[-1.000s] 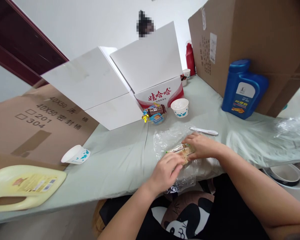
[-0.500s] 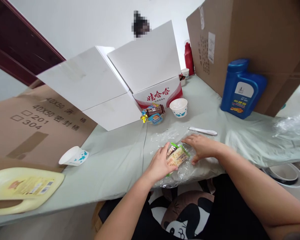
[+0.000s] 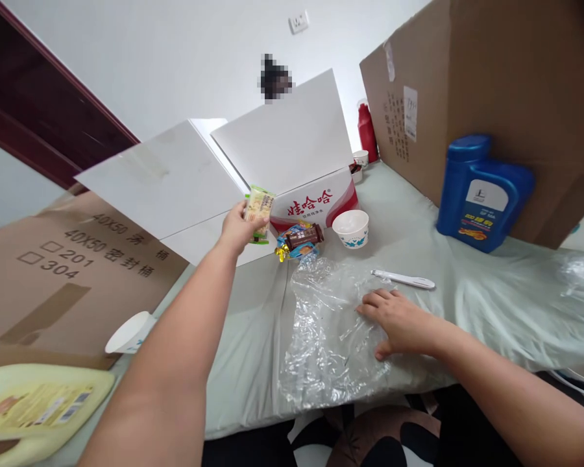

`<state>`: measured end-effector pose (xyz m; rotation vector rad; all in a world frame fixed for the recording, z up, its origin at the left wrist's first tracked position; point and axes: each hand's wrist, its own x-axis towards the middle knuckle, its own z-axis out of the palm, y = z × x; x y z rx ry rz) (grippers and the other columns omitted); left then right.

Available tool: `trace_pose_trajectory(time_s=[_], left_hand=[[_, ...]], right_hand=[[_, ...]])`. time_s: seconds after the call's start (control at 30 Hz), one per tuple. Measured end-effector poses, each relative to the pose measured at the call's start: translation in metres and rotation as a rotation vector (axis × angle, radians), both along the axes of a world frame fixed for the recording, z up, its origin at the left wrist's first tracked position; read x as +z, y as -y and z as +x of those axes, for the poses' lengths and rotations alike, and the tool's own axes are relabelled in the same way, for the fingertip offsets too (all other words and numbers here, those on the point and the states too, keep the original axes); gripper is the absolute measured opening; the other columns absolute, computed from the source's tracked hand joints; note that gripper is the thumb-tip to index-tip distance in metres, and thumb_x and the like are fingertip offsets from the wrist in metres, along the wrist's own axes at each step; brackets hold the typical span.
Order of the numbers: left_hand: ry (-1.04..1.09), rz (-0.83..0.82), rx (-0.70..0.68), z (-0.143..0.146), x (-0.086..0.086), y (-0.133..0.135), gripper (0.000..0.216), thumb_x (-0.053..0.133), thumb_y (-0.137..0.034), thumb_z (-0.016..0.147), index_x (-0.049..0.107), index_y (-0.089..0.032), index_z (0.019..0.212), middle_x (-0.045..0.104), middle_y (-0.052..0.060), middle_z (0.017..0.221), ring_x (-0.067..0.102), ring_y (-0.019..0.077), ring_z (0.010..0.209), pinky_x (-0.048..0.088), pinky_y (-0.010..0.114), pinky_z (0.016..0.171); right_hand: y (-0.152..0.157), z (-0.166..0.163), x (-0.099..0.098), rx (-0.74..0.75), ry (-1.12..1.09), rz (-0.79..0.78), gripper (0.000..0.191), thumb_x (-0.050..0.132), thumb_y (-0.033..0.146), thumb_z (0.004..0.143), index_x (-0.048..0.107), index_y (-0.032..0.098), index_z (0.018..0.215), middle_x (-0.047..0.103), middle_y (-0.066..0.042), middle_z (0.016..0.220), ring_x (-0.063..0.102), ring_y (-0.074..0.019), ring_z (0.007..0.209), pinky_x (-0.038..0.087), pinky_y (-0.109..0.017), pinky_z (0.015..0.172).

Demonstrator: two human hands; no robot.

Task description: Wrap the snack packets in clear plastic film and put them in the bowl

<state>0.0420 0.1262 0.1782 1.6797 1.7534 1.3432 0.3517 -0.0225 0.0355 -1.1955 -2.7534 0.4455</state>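
Observation:
My left hand (image 3: 238, 228) is closed around packaged snacks (image 3: 259, 209) in cream wrappers with green edges, held up by the white carton (image 3: 316, 201) with red lettering. Fingers spread, my right hand (image 3: 394, 321) rests on a crumpled clear plastic sheet (image 3: 316, 350) on the table and holds nothing. Just beyond that hand lies a white utility knife (image 3: 403, 279). Against the carton's front sit wrapped sweets (image 3: 302, 241) in brown, blue and gold. A white paper bowl (image 3: 351, 229) with a blue leaf print stands to their right.
A blue jug (image 3: 485, 194) stands before a large brown box (image 3: 409, 91) on the right. On the left are another brown box (image 3: 68, 259), a tilted paper bowl (image 3: 130, 332) and a pale yellow jug (image 3: 43, 408). A red bottle (image 3: 366, 131) is at the back.
My left hand has carried the snacks off the plastic sheet, up and left to the carton. My right hand stays on the sheet, which now lies uncovered. The view has tilted slightly upward.

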Motion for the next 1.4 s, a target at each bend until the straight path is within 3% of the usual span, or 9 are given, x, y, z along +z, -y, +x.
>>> trace_pose_trajectory(time_s=[0.2,0.53,0.67,0.73,0.83,0.9,1.0,1.17,1.4], left_hand=[[-0.230,-0.371,-0.070,0.015,-0.004,-0.060,0.066,0.088,-0.016,0.041,0.067,-0.018,0.104,0.067,0.002,0.073,0.065,0.0232,0.072,0.053,0.038,0.070],[-0.279,-0.302,-0.014,0.014,-0.031,-0.058,0.035,0.082,-0.025,0.057,0.068,-0.015,0.087,0.068,0.006,0.082,0.064,0.0249,0.084,0.050,0.040,0.083],[-0.297,0.001,0.013,0.035,-0.021,-0.012,0.032,0.071,-0.030,0.073,0.065,-0.016,0.100,0.065,0.009,0.102,0.059,0.0248,0.104,0.046,0.042,0.096],[-0.236,0.097,-0.296,0.053,-0.019,0.032,0.040,0.062,-0.047,0.080,0.064,-0.017,0.107,0.065,0.010,0.108,0.060,0.0243,0.105,0.047,0.042,0.095],[-0.222,-0.249,-0.947,0.071,-0.027,0.108,0.074,0.055,-0.074,0.073,0.061,-0.020,0.123,0.061,0.013,0.125,0.056,0.0294,0.119,0.045,0.045,0.101],[-0.407,-0.427,-1.084,0.069,-0.043,0.151,0.089,0.079,-0.062,0.058,0.052,-0.026,0.135,0.056,0.013,0.136,0.049,0.0328,0.129,0.041,0.048,0.107],[-0.646,-0.352,-1.016,0.046,-0.080,0.191,0.082,0.089,-0.044,0.050,0.059,-0.031,0.126,0.057,0.011,0.135,0.044,0.0338,0.134,0.039,0.050,0.108],[-0.704,-0.303,-0.748,-0.006,-0.129,0.229,0.016,0.055,-0.018,0.086,0.068,-0.026,0.091,0.064,0.006,0.126,0.048,0.0254,0.131,0.044,0.044,0.105],[-0.369,-0.527,-0.590,-0.021,-0.118,0.260,0.020,0.043,-0.029,0.094,0.061,-0.021,0.093,0.070,0.004,0.094,0.068,0.0174,0.088,0.054,0.029,0.080]], right_hand=[[0.001,-0.002,0.001,-0.012,-0.011,-0.031,0.081,0.085,0.047,0.057,0.059,0.018,0.128,0.057,-0.017,0.129,0.050,-0.0378,0.118,0.040,-0.049,0.096],[0.000,0.000,-0.001,0.000,-0.011,-0.009,0.075,0.082,0.049,0.062,0.059,0.019,0.128,0.058,-0.015,0.128,0.051,-0.0363,0.117,0.040,-0.046,0.094],[0.001,-0.002,0.003,-0.004,0.015,-0.011,0.075,0.082,0.046,0.063,0.059,0.019,0.129,0.058,-0.017,0.129,0.050,-0.0360,0.118,0.040,-0.045,0.095],[0.002,-0.005,0.003,-0.003,0.016,-0.007,0.076,0.082,0.047,0.063,0.058,0.019,0.130,0.057,-0.018,0.130,0.049,-0.0369,0.121,0.039,-0.046,0.096],[0.002,-0.006,0.001,0.007,0.013,-0.004,0.077,0.079,0.052,0.066,0.057,0.017,0.132,0.054,-0.019,0.134,0.047,-0.0379,0.124,0.039,-0.048,0.097],[0.002,-0.005,0.001,0.021,0.009,-0.023,0.080,0.075,0.056,0.068,0.055,0.016,0.135,0.051,-0.021,0.138,0.044,-0.0382,0.127,0.036,-0.049,0.100],[0.002,-0.001,0.000,0.085,0.007,-0.086,0.090,0.075,0.060,0.066,0.049,0.016,0.141,0.040,-0.020,0.148,0.032,-0.0394,0.137,0.029,-0.051,0.108],[0.000,0.007,0.000,0.192,0.013,-0.153,0.096,0.084,0.048,0.056,0.048,0.021,0.141,0.025,-0.014,0.157,0.015,-0.0404,0.144,0.020,-0.054,0.113],[0.007,0.008,0.010,0.363,-0.214,-0.247,0.019,0.063,0.016,0.080,0.074,0.021,0.094,0.067,-0.006,0.121,0.055,-0.0236,0.120,0.040,-0.035,0.101]])
